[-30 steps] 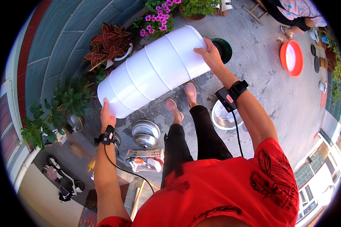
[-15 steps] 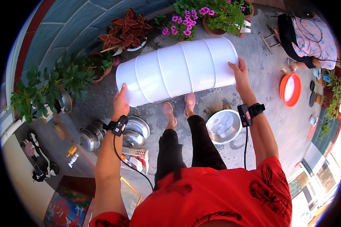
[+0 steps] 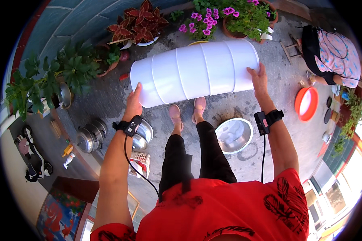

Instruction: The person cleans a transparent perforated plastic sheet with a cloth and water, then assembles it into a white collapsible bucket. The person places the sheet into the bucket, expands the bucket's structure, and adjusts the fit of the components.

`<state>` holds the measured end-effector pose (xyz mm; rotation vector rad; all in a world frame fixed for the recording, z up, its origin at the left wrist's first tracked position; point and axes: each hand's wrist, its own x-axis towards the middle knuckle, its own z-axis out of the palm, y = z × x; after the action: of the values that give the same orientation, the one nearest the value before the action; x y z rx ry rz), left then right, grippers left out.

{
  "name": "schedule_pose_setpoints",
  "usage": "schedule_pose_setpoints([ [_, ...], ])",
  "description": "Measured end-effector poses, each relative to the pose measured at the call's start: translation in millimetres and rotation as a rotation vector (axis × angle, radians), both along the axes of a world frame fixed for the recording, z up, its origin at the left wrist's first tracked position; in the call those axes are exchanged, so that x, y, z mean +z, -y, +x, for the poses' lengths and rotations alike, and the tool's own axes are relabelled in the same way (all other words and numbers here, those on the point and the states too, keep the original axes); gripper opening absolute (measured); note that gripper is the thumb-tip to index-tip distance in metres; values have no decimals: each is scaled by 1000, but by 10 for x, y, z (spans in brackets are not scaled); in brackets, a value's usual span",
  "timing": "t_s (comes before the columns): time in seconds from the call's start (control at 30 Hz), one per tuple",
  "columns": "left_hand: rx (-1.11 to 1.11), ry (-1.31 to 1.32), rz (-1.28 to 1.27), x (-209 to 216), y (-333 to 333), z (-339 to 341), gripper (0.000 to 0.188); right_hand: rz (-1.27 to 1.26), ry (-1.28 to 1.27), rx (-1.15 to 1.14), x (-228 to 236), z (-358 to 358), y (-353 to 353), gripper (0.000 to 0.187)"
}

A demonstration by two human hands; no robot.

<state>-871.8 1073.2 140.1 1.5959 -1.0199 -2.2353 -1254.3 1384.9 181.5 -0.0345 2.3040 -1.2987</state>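
Observation:
A large white ribbed cylinder (image 3: 195, 72), smooth and shiny like plastic, lies sideways between my hands, held up in front of me. My left hand (image 3: 134, 103) grips its left end, thumb on the near face and the other fingers mostly out of sight. At the right end my right hand (image 3: 260, 82) clasps the rim, thumb laid over the side. Whether the ends are closed cannot be seen. Black devices with cables are strapped to both wrists. Below the cylinder, a metal basin (image 3: 245, 141) with liquid in it stands on the floor.
Potted plants (image 3: 140, 24) and pink flowers (image 3: 207, 22) line the far wall. Metal pots (image 3: 88, 138) and a basket (image 3: 140, 162) stand to the left. To the right are an orange basin (image 3: 298, 105), a small wooden stool (image 3: 292, 51) and a person in patterned clothing (image 3: 338, 56).
The cylinder and both hands sit slightly further right in the picture. The whole view has shifted a little, plants sliding right and floor things left. Both hands keep their hold.

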Motion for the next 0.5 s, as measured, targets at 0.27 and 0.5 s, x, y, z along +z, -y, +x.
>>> schedule_pose_setpoints([
  [0.27, -65, -2, 75, 155, 116, -106, 75, -30, -66, -21, -100, -20, -251, 59],
  [0.5, -152, 99, 171, 375, 496, -349, 70, -100, -104, -94, -238, 182, -387, 50],
])
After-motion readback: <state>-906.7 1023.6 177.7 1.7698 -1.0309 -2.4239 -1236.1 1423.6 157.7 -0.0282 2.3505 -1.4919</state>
